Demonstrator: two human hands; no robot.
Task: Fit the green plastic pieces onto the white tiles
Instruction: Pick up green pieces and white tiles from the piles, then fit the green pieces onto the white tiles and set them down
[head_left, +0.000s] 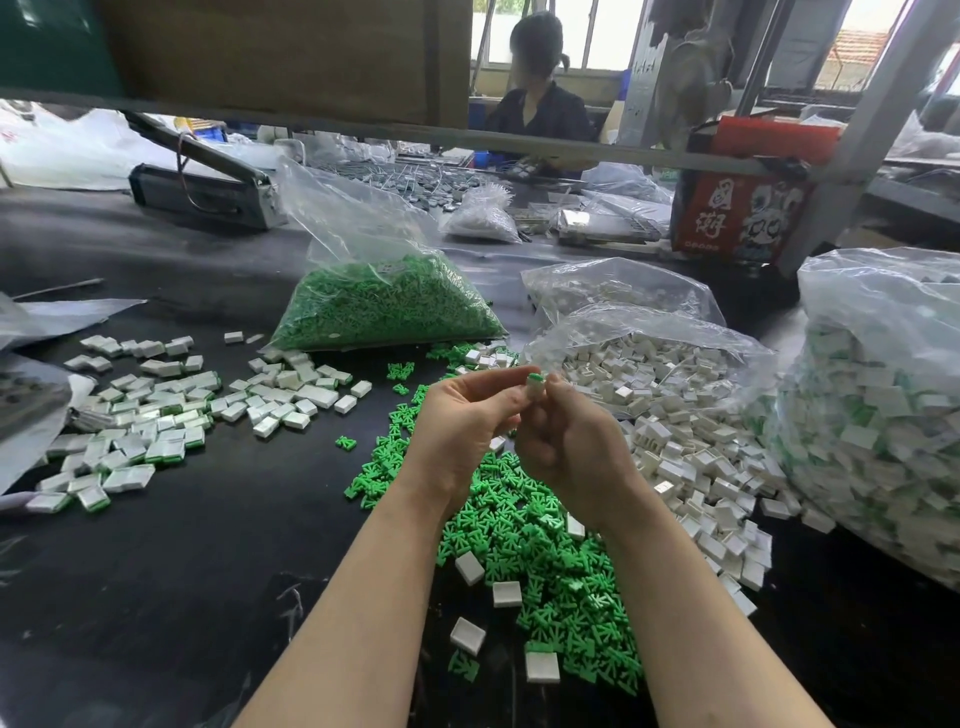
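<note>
- A white tile (535, 387) with a green piece (534, 375) on its top end is held up above the worktop (182, 545), pinched between the fingertips of both hands where they meet.
- The left hand (462, 426) sits at 9 o'clock of the tile, its fingers stretched towards it, with fingertips touching its upper end; the fingers curl lightly round the tile's left side.
- The right hand (566, 436) sits at 4 o'clock of the tile, its back to the camera, fingers curled and clamped on the tile's right side.
- Both forearms rise from the 6 o'clock edge and converge at the tile.
- The tile stands roughly upright, long axis running 12 to 6 o'clock, green end at 12.
- Below the hands, at 6 o'clock, lies a loose heap of green pieces (545, 561) with a few white tiles among them.
- At 3 o'clock an open bag spills white tiles (685, 441).
- At 9 o'clock, well apart, lie finished tiles (150, 421) with green edges.
- At 11 o'clock stands a clear bag of green pieces (384, 306).
- At 3 o'clock, farther out, a large bag (878, 415) holds assembled tiles.
</note>
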